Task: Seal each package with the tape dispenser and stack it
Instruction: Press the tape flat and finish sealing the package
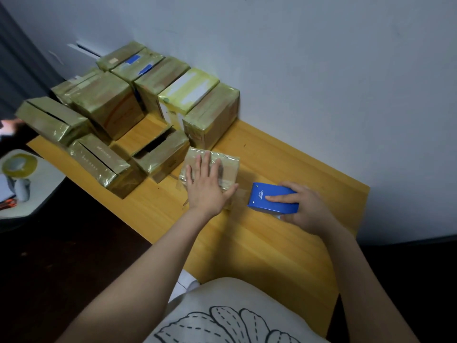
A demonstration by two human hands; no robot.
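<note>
A small flat package (228,162) wrapped in clear tape lies on the yellow wooden table (284,243). My left hand (207,186) presses flat on top of it, fingers straight and spread. Just right of the package my right hand (303,206) grips the blue tape dispenser (270,199), index finger laid along its top. A strip of clear tape (241,195) spans the short gap from the dispenser to the package's near right corner.
Several taped cardboard boxes (108,105) stand piled at the table's back left against the white wall; some (158,149) show open slits. A roll of tape (18,164) lies on a white surface at the far left. Dark floor borders the table.
</note>
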